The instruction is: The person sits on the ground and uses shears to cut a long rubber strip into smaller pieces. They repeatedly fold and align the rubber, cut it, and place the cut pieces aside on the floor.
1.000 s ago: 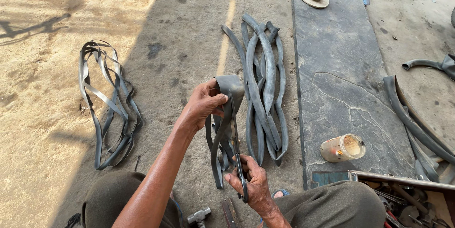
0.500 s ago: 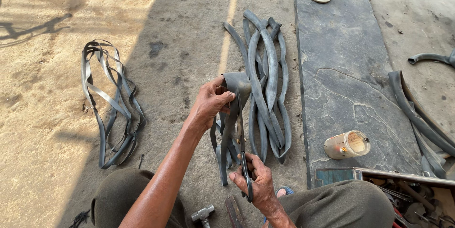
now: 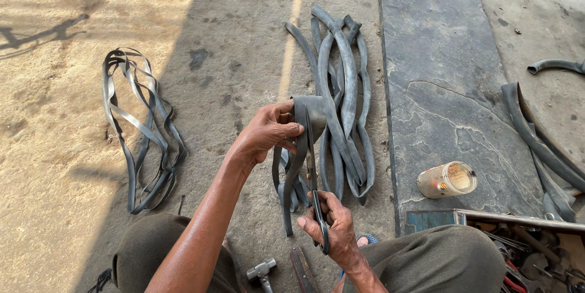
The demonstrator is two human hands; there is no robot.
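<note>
Cutting seemed the step in hand: the left hand [image 3: 268,131] pinched a rubber inner tube [image 3: 303,147] upright above the ground while the right hand [image 3: 332,226] gripped scissors [image 3: 315,195] along it, needing steady tension next.

The rubber strip [image 3: 303,147] pinched in the left hand [image 3: 266,131] is matt dark grey, smooth and limp. The scissors [image 3: 317,208] in the right hand [image 3: 332,227] have dull dark metal blades. At 12 o'clock of them, the pile of inner tubes [image 3: 341,98] is the same matt rubber. The ground [image 3: 231,43] is rough, dusty concrete; the stone slab [image 3: 445,98] at 2 o'clock is smoother grey slate. The jar [image 3: 446,180] looks like glossy translucent plastic.
</note>
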